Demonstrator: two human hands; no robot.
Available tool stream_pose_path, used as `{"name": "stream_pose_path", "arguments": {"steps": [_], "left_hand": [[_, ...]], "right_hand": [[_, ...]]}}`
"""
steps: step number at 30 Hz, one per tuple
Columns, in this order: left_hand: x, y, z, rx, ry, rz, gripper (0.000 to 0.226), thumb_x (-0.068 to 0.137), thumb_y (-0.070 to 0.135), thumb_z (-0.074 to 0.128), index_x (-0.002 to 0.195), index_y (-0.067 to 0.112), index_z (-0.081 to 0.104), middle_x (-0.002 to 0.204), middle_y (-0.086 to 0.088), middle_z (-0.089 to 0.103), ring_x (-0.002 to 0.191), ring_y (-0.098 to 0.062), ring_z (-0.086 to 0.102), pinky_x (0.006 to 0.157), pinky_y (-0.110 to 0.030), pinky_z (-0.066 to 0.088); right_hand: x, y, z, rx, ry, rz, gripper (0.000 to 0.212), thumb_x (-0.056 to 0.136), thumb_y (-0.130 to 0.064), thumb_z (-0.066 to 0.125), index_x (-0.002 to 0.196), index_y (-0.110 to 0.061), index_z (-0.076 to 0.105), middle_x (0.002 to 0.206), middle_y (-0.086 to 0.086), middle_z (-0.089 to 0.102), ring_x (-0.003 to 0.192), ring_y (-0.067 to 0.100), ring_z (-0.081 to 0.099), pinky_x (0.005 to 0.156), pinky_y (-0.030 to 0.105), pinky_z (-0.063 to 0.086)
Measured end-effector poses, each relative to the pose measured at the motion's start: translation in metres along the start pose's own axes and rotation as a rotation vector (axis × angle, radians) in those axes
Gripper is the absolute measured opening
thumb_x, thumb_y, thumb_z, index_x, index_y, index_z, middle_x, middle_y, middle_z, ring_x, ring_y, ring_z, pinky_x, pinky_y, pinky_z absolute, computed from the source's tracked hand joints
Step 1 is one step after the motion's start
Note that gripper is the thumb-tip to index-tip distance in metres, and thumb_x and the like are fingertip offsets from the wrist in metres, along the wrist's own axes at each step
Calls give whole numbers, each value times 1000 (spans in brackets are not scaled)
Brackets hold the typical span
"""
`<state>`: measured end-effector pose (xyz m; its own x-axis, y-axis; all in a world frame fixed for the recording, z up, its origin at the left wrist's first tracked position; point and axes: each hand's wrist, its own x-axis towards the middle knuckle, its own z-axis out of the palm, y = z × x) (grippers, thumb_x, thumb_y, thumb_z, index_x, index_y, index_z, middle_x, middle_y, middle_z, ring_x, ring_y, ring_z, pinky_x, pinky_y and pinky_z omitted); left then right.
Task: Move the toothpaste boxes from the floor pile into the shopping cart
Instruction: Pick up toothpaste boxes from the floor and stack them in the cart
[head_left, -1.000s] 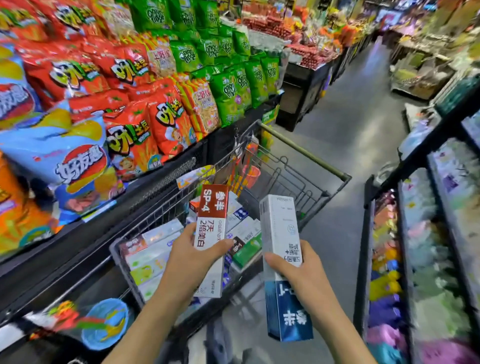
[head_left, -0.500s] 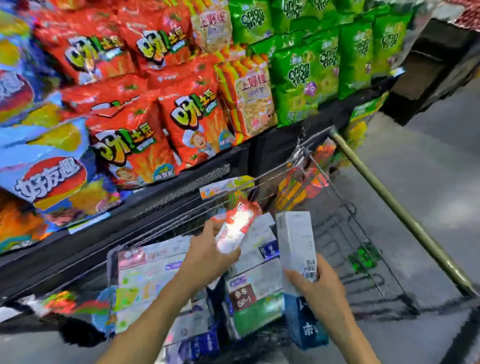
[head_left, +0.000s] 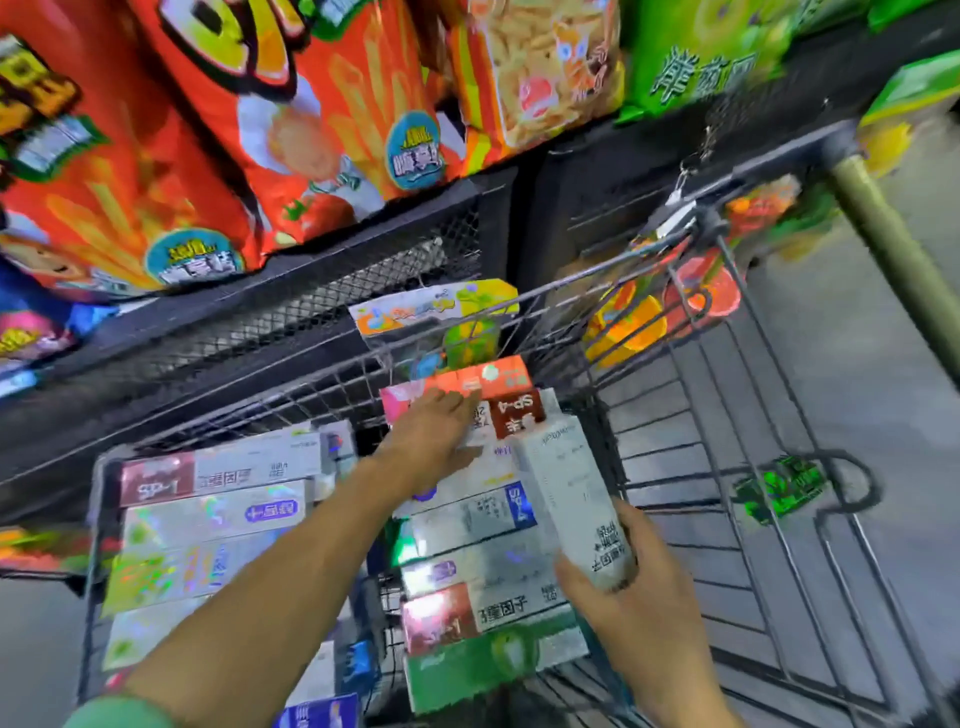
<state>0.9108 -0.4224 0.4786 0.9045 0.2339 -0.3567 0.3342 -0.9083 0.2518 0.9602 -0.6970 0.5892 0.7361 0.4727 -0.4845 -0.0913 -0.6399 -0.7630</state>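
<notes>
The left hand is pressing the red box flat, fingers lying loosely over it, onto the cart stack, while the right hand is gripping the white box upright just beside it, probably awaiting the next slot.

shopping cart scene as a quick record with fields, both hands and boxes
left hand: left hand lies over the red SP-4 box at the cart's far end
right hand: right hand grips the white box, not yet set down
cart: shopping cart holds two rows of toothpaste boxes
handle: cart handle at upper right
backdrop: snack bags on the shelf behind
</notes>
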Motion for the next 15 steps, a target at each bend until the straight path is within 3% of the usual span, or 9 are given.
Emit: {"name": "stream_pose_path", "arguments": {"steps": [4,9,12,15], "left_hand": [[14,0,14,196,25,80,68,94,37,56,150,4,37,138,-19,50,119,-40,48,101,-49,41],[8,-8,23,233,162,94,65,94,53,55,148,18,46,137,-9,56,116,-35,53,92,-46,46],[-2,-20,21,116,234,51,63,99,59,36,146,19,49,140,-8,57,121,-34,54,99,-48,46],[-27,-36,20,-21,344,0,54,105,44,32,141,11,54,137,-11,58,121,-33,53,101,-48,45]], "right_hand": [[9,14,5,-90,-55,-53,61,75,-32,81,120,-59,51,105,-27,67,91,-6,64,72,23,54],[13,20,7,-220,-73,-187,72,77,-25,82,123,-62,42,116,-38,42,111,-18,45,81,1,39],[23,17,4,-313,-126,-236,74,76,-27,79,130,-60,41,118,-37,41,112,-16,44,81,9,41],[42,11,10,-507,-216,-314,70,78,-33,73,139,-47,43,123,-31,45,116,-3,43,83,23,40]]}}
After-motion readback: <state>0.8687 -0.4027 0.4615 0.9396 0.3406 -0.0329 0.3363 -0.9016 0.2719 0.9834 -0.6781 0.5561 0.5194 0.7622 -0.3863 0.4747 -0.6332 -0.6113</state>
